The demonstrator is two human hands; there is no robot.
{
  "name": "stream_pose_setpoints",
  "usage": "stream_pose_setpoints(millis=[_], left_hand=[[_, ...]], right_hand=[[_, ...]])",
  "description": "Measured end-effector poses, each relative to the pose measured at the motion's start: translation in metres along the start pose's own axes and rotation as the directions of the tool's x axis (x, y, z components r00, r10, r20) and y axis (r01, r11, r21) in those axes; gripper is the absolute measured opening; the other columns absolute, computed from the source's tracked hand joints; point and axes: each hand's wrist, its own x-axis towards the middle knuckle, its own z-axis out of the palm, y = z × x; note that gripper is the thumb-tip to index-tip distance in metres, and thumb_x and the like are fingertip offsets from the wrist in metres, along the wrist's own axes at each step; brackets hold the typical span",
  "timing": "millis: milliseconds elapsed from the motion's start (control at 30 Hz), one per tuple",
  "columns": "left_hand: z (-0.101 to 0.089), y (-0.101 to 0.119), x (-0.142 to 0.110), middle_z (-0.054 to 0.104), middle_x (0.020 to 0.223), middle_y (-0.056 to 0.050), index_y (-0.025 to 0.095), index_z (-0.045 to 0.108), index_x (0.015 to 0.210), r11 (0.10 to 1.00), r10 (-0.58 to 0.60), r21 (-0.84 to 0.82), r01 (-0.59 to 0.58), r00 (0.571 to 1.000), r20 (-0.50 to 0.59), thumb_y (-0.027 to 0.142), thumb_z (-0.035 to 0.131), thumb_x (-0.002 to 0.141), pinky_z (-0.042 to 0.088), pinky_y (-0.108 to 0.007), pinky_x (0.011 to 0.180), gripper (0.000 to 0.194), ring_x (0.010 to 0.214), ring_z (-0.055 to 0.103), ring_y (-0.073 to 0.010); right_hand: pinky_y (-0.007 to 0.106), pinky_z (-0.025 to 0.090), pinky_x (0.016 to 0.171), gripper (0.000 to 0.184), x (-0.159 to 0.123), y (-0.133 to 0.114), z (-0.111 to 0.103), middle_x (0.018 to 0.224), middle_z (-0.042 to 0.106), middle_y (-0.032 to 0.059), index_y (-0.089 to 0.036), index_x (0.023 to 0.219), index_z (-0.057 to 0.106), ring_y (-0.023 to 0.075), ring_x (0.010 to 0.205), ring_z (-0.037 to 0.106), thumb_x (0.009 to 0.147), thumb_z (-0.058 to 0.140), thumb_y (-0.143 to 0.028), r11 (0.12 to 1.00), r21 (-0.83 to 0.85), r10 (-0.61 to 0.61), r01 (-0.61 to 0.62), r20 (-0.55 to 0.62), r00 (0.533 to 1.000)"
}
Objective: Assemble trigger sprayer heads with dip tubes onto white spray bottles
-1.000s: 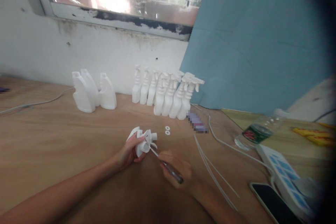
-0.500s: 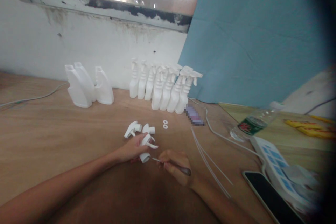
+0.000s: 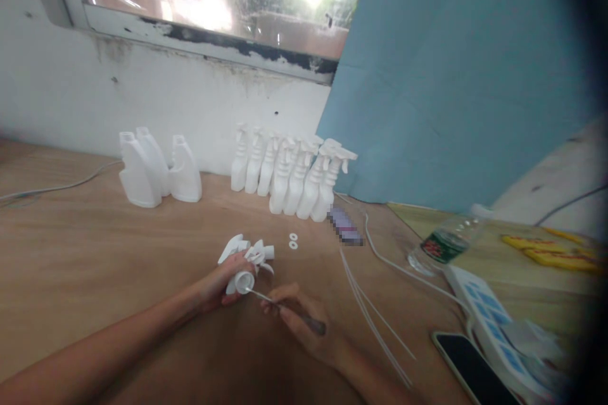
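Note:
My left hand point(image 3: 219, 281) is closed around a white spray trigger head point(image 3: 244, 282), its round collar opening turned toward me. In my right hand point(image 3: 304, 310) is a slim tool point(image 3: 316, 326) with a thin metal shaft and a dark handle; its exact kind is unclear. The tool's tip reaches the collar opening; how far inside it goes, I cannot tell. Partly hidden just behind my left hand lie another white trigger head point(image 3: 232, 247) and one more point(image 3: 268, 252). Two small white ring washers point(image 3: 293, 241) lie on the table beyond my right hand.
Capless white bottles point(image 3: 185, 174) stand at the back left, several bottles with trigger heads point(image 3: 280, 183) at centre back. Thin white tubes point(image 3: 363, 304) lie right of my hands. Farther right are a water bottle point(image 3: 439, 247), power strip point(image 3: 489, 316) and phone point(image 3: 475, 370).
The trigger head in my left hand has turned so that its collar opening faces me. My right hand has brought the tool's tip from beside the collar to its opening. The view has tilted up slightly.

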Motion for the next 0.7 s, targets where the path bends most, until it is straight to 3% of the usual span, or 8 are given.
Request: stream_pose_setpoints(millis=[100,167,233,333,467,567,700], left_hand=[[-0.001,-0.002,0.001,0.048,0.054,0.007,0.019,0.049,0.092,0.999,-0.034,0.024,0.034,0.999,-0.01,0.042,0.062,0.08,0.016,-0.015,0.026,0.03,0.027,0.03,-0.0032],[-0.001,-0.002,0.001,0.05,0.056,0.007,0.019,0.048,0.095,0.999,-0.034,0.031,0.034,0.999,-0.005,0.042,0.062,0.081,0.016,-0.015,0.026,0.03,0.027,0.032,-0.0035],[0.0,-0.002,0.001,0.051,0.056,0.006,0.019,0.049,0.097,0.999,-0.03,0.036,0.029,1.0,0.008,0.043,0.061,0.082,0.016,-0.015,0.027,0.031,0.028,0.033,-0.0037],[0.002,-0.001,0.0,0.05,0.053,0.006,0.019,0.049,0.098,0.999,-0.028,0.043,0.027,0.999,0.022,0.046,0.061,0.082,0.016,-0.015,0.027,0.033,0.029,0.034,-0.0046],[0.005,0.0,0.0,0.05,0.055,0.007,0.02,0.047,0.094,0.999,-0.006,0.043,0.006,1.0,0.007,0.05,0.063,0.081,0.017,-0.014,0.028,0.037,0.029,0.035,-0.004],[0.007,0.0,-0.001,0.052,0.058,0.006,0.019,0.045,0.094,0.999,0.028,0.031,-0.029,1.0,0.007,0.053,0.06,0.083,0.019,-0.013,0.028,0.039,0.03,0.036,-0.004],[0.006,0.003,-0.004,0.053,0.056,0.004,0.019,0.042,0.101,0.996,0.092,-0.021,-0.092,0.996,0.002,0.055,0.052,0.087,0.024,-0.014,0.029,0.04,0.033,0.041,-0.0072]], right_hand=[[0.034,0.054,0.085,0.023,0.003,0.005,-0.002,0.106,0.066,0.0089,-0.022,0.113,0.054,0.0193,0.099,0.065,0.09,0.047,-0.02,0.947,-0.249,-0.194,0.203,0.061,0.979],[0.037,0.053,0.091,0.032,0.005,0.009,-0.004,0.119,0.062,0.0118,-0.022,0.119,0.051,0.0213,0.11,0.061,0.088,0.048,-0.019,0.866,-0.37,-0.318,0.337,0.113,0.941],[0.04,0.049,0.097,0.042,0.007,0.011,-0.005,0.133,0.054,0.0154,-0.02,0.129,0.046,0.0242,0.123,0.053,0.088,0.049,-0.018,0.781,-0.466,-0.367,0.414,0.194,0.91],[0.043,0.046,0.102,0.049,0.007,0.013,-0.007,0.143,0.047,0.0176,-0.017,0.136,0.042,0.0259,0.131,0.046,0.088,0.05,-0.016,0.689,-0.56,-0.354,0.461,0.295,0.888],[0.044,0.047,0.1,0.05,0.007,0.014,-0.006,0.14,0.052,0.0172,-0.014,0.138,0.042,0.0246,0.128,0.05,0.088,0.05,-0.012,0.615,-0.596,-0.373,0.516,0.358,0.856],[0.042,0.048,0.1,0.052,0.006,0.013,-0.006,0.136,0.056,0.0185,-0.011,0.138,0.041,0.0235,0.128,0.051,0.087,0.049,-0.01,0.62,-0.582,-0.424,0.526,0.316,0.849],[0.039,0.05,0.1,0.052,0.002,0.011,-0.018,0.139,0.053,0.0182,-0.012,0.14,0.042,0.0225,0.13,0.05,0.088,0.046,-0.009,0.671,-0.581,-0.425,0.46,0.207,0.881]])
